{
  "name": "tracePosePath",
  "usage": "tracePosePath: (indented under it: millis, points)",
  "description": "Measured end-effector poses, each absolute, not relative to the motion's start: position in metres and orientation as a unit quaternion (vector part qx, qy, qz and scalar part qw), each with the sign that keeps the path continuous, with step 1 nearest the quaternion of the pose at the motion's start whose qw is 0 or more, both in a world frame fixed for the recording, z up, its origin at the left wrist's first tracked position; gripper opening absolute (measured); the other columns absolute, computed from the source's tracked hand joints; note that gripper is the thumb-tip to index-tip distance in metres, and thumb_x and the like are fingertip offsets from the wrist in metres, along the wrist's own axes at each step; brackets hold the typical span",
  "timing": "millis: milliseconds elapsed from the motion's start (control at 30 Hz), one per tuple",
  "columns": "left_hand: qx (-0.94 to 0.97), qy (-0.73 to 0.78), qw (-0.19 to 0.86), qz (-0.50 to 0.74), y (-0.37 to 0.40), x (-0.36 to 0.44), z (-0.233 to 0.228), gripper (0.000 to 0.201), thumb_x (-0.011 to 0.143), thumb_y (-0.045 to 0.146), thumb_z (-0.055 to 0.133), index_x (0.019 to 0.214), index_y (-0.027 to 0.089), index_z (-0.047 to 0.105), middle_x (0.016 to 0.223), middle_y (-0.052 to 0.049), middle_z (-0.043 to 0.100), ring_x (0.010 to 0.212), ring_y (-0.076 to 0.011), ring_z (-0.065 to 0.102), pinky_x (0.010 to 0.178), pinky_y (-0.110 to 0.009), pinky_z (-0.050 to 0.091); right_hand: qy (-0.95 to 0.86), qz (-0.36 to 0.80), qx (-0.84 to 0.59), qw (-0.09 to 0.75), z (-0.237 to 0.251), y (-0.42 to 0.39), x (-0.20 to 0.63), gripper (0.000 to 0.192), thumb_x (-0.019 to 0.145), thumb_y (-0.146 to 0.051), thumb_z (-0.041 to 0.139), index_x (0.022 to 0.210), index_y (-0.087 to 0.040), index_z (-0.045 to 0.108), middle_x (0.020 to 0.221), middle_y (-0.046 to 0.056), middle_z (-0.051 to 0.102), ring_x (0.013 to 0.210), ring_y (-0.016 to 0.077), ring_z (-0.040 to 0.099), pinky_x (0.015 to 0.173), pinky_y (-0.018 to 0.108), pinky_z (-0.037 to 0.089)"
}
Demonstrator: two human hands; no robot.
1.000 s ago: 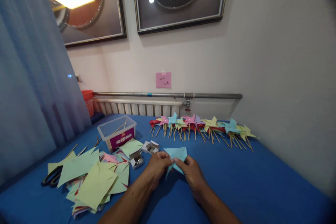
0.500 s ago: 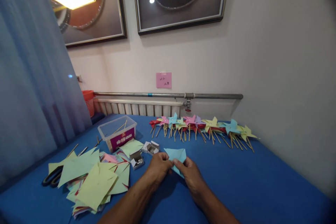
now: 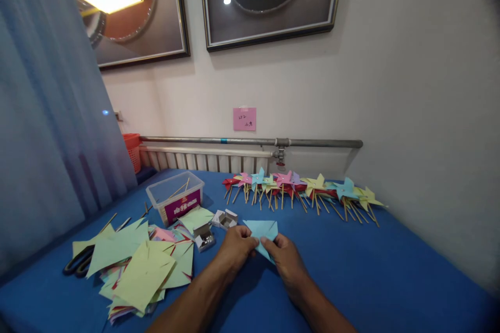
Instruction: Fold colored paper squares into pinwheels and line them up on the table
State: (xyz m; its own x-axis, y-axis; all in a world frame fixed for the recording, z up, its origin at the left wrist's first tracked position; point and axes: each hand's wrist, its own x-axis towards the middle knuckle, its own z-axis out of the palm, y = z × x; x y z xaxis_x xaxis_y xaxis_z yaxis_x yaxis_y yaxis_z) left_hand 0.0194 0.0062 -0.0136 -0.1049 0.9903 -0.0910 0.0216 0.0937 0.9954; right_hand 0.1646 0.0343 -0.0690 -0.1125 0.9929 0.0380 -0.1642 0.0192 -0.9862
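Observation:
My left hand (image 3: 234,246) and my right hand (image 3: 284,253) meet over the blue table (image 3: 390,270), both pinching a light blue cut paper square (image 3: 263,229) whose corners are folded toward its middle. The fingertips hide the paper's centre. To the left of my hands lies a loose pile of coloured paper squares (image 3: 140,265), mostly pale green. Two small open white boxes (image 3: 213,228) with metal pins sit just beyond my left hand.
A row of finished paper pinwheels (image 3: 300,187) on wooden sticks lies along the far edge by the wall. A clear plastic tub (image 3: 174,197) holds sticks. Black scissors (image 3: 78,261) rest at the left. A curtain hangs at left; a pipe and radiator run behind.
My hands and the blue paper have stayed almost in place; the fingers shifted slightly and the paper's lower flap is tucked in closer.

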Motion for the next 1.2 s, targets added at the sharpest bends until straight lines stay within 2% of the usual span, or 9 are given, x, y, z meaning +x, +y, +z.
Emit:
tracePosePath:
  millis: [133,300,600,833,1067,1200]
  points:
    - [0.456,0.546,0.516,0.478,0.002,0.015,-0.003,0.026,0.074,0.03,0.081,0.06,0.022,0.061,0.05,0.0,0.062,0.045,-0.0126,0.043,0.052,-0.027,0.026,-0.498,0.551,-0.427,0.515,-0.07,0.036,0.165,0.056,0.066,-0.069,0.082,0.094,-0.02,0.083,0.079,0.007,0.082,0.07,0.0266,0.069,0.066,0.036,0.053]
    - [0.466,0.574,0.484,0.468,0.002,0.014,0.004,0.022,0.076,0.021,0.074,0.061,0.021,0.058,0.049,0.003,0.059,0.046,-0.0116,0.042,0.051,-0.026,0.028,-0.503,0.559,-0.425,0.504,-0.073,0.039,0.165,0.063,0.064,-0.068,0.083,0.1,-0.016,0.082,0.092,0.01,0.084,0.072,0.0251,0.07,0.07,0.036,0.053]
    - [0.48,0.583,0.465,0.461,0.009,0.013,-0.003,0.026,0.072,0.016,0.076,0.057,0.021,0.056,0.048,0.006,0.053,0.048,-0.011,0.043,0.053,-0.025,0.031,-0.514,0.551,-0.439,0.489,-0.076,0.039,0.166,0.058,0.069,-0.068,0.082,0.095,-0.016,0.082,0.08,0.007,0.081,0.069,0.023,0.066,0.066,0.034,0.05]
    - [0.487,0.558,0.487,0.463,0.004,0.012,-0.003,0.035,0.08,0.03,0.079,0.057,0.022,0.054,0.05,0.004,0.054,0.047,-0.0106,0.041,0.052,-0.026,0.032,-0.509,0.557,-0.442,0.485,-0.066,0.035,0.163,0.059,0.065,-0.067,0.085,0.095,-0.016,0.082,0.079,0.007,0.08,0.068,0.0228,0.066,0.066,0.034,0.051]
    - [0.481,0.555,0.495,0.464,0.007,0.011,-0.006,0.034,0.074,0.03,0.082,0.059,0.022,0.053,0.05,0.006,0.052,0.047,-0.0094,0.041,0.051,-0.024,0.029,-0.512,0.572,-0.419,0.485,-0.048,0.022,0.168,0.054,0.07,-0.061,0.086,0.098,-0.016,0.083,0.083,0.007,0.081,0.074,0.0233,0.068,0.069,0.033,0.051]
    - [0.486,0.546,0.504,0.46,0.007,0.01,-0.006,0.032,0.069,0.029,0.085,0.06,0.021,0.055,0.051,0.006,0.055,0.05,-0.0103,0.044,0.053,-0.025,0.032,-0.516,0.559,-0.427,0.489,-0.046,0.019,0.169,0.053,0.07,-0.061,0.084,0.097,-0.016,0.082,0.082,0.006,0.081,0.074,0.0241,0.068,0.071,0.034,0.051]
